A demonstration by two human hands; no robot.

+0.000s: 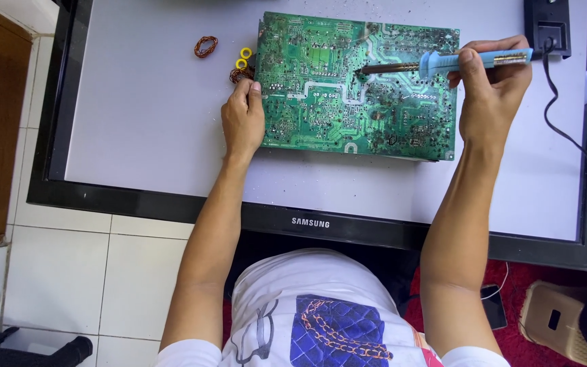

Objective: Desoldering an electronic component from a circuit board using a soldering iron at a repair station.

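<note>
A large green circuit board (321,102) lies solder side up on a flat screen (137,122) that serves as a work surface. My left hand (242,119) rests on the board's left edge, fingers together, pressing it down. My right hand (490,88) grips a blue-handled soldering iron (443,62) like a pen. Its dark tip touches the board near the upper middle.
A copper wire coil (205,46), two yellow rings (244,58) and another coil (239,73) lie left of the board. A black power box (546,27) with a black cable (558,115) sits at the top right. White floor tiles (69,272) show at lower left.
</note>
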